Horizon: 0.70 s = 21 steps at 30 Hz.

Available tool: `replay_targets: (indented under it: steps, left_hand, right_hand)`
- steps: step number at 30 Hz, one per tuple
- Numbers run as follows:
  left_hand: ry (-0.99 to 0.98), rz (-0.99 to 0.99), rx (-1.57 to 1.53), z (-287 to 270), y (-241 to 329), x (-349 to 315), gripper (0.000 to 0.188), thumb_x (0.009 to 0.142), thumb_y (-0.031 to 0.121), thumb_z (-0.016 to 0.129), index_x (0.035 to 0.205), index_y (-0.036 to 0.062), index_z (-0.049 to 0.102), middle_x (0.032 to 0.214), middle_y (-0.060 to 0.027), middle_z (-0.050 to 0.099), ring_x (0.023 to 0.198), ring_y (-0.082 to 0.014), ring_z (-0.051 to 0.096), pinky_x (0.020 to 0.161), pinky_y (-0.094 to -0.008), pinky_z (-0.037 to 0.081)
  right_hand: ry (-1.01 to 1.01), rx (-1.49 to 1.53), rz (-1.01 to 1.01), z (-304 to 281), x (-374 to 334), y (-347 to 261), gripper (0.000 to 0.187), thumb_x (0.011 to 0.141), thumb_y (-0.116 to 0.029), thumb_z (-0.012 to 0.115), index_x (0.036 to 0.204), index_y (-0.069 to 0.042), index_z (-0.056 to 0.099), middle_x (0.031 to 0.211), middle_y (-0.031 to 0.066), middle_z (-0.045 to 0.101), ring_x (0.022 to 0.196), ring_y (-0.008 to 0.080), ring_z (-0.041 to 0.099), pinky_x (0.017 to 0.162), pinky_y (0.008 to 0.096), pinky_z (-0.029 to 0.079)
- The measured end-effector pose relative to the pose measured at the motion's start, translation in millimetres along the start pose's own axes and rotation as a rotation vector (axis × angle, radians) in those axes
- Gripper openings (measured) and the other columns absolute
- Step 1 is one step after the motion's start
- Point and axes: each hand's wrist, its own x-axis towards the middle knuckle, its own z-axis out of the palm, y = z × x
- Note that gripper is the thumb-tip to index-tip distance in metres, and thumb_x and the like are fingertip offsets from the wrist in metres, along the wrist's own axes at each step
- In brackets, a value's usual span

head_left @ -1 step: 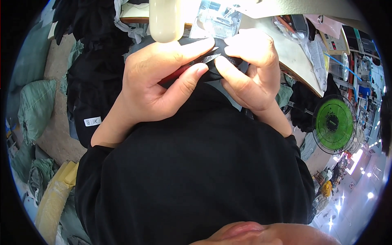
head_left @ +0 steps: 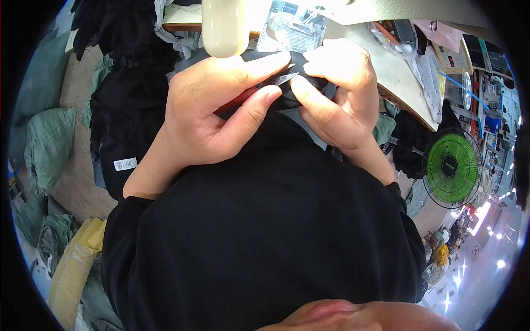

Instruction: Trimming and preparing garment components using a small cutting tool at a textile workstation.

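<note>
Thread snips with a red grip and pointed metal blades lie in my left hand, which is closed around them. The blades stand slightly apart, and their tips point right, close to the fingertips of my right hand. That hand is closed on dark cloth, holding it between thumb and fingers. Part of the cloth is hidden behind both hands. Just beyond them is the shiny metal plate of a sewing machine, with its presser foot area above.
The sewing machine's cream housing hangs close over my left hand. A pale worktable runs right, holding a clear bag of tools. A green fan stands at right. Black garments and green sacks lie left.
</note>
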Motion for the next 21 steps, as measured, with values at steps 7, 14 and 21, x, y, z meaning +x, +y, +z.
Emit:
replay_targets:
  steps: [7, 14, 21]
  left_hand:
    - [0.008, -0.037, 0.054, 1.4, 6.8, 0.2, 0.026, 0.085, 0.002, 0.072, 0.111, -0.0011, 0.072, 0.075, -0.0066, 0.066, 0.062, -0.0132, 0.06, 0.058, -0.0244, 0.047]
    - [0.062, -0.364, -0.41, 4.2, -0.7, -12.9, 0.023, 0.091, 0.004, 0.069, 0.113, -0.0009, 0.071, 0.081, -0.0075, 0.07, 0.064, -0.0113, 0.061, 0.058, -0.0231, 0.046]
    - [0.045, -0.128, -0.119, 3.4, -2.7, -4.8, 0.026, 0.089, 0.005, 0.07, 0.115, 0.0006, 0.071, 0.081, -0.0068, 0.071, 0.064, -0.0115, 0.061, 0.058, -0.0232, 0.046]
  right_hand:
    - [-0.161, 0.039, 0.085, -10.3, -1.3, -8.3, 0.036, 0.062, 0.004, 0.074, 0.097, -0.006, 0.072, 0.103, 0.0103, 0.06, 0.093, 0.0305, 0.06, 0.082, 0.0452, 0.051]
    - [-0.16, 0.065, 0.11, -10.9, -2.7, -8.3, 0.038, 0.061, 0.005, 0.072, 0.097, -0.006, 0.072, 0.103, 0.0107, 0.059, 0.094, 0.0303, 0.06, 0.083, 0.0454, 0.051]
    - [-0.089, 0.052, 0.063, -2.6, -0.7, -2.4, 0.032, 0.056, -0.004, 0.071, 0.089, -0.005, 0.071, 0.096, 0.0102, 0.06, 0.088, 0.0284, 0.061, 0.077, 0.0427, 0.05]
